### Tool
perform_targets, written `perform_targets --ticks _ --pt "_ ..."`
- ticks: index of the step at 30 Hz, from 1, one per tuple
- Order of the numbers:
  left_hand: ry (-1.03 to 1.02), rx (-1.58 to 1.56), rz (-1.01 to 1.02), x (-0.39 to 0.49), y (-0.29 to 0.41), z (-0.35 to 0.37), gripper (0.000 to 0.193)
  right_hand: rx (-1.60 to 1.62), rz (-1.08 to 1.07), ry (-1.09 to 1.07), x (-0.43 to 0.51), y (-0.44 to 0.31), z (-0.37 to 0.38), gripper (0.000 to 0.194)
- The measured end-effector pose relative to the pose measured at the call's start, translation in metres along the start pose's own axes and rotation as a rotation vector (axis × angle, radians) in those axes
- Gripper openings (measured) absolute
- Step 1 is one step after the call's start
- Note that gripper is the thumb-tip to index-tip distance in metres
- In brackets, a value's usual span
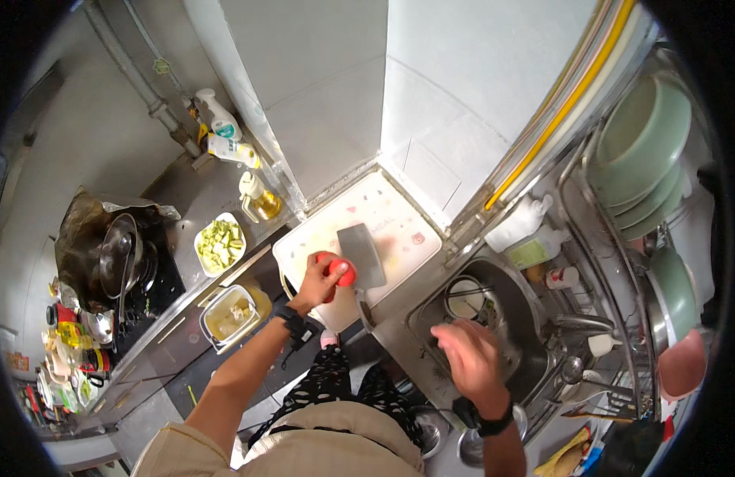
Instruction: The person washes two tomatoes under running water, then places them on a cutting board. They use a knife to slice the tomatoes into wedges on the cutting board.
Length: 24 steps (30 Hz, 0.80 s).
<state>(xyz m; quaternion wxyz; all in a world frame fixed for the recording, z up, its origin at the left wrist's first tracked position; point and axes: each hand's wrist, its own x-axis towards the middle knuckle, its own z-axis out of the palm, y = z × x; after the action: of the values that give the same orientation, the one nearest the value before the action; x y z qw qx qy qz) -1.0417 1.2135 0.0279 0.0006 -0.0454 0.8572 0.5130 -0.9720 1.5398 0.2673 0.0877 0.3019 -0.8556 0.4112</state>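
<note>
My left hand [321, 281] is closed around red tomatoes [345, 273] at the left part of the white cutting board [308, 238]. Its fingers hide where one tomato ends and another begins. Beside them lies a cleaver [363, 253], blade flat on the board and dark handle pointing toward me over the near edge. My right hand [472, 358] hangs above the near side of the steel sink [522, 298]. It is slightly blurred, with bent, loosely spread fingers and nothing visible in them.
Left of the board are a dish of chopped green vegetable [220, 244], an oil bottle [260, 197] and a stove with a wok [120, 256]. A scrap bin [236, 319] hangs at the counter front. A dish rack [612, 268] with green bowls [641, 143] stands right of the sink.
</note>
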Motion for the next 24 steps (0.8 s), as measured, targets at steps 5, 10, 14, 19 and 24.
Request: perform_targets --ticks 5,10,14,19,24 --pt "0.006 -0.082 -0.045 0.016 -0.022 -0.051 0.045 -0.226 -0.363 -0.233 0.046 -0.107 -0.051 0.036" --pt "-0.111 -0.094 -0.089 0.027 -0.031 -0.102 0.044 -0.035 -0.392 0.025 0.064 -0.141 -0.041 0.032" --pt "-0.160 -0.210 -0.194 0.030 -0.036 -0.126 0.046 0.108 -0.280 0.105 0.073 -0.151 -0.038 0.012" --pt "-0.102 -0.257 -0.260 0.028 -0.040 -0.137 0.047 0.045 -0.156 0.232 0.069 -0.170 -0.018 0.011" --pt "-0.073 -0.184 -0.192 0.019 -0.037 -0.130 0.046 0.147 -0.315 0.134 0.076 -0.154 -0.028 0.014"
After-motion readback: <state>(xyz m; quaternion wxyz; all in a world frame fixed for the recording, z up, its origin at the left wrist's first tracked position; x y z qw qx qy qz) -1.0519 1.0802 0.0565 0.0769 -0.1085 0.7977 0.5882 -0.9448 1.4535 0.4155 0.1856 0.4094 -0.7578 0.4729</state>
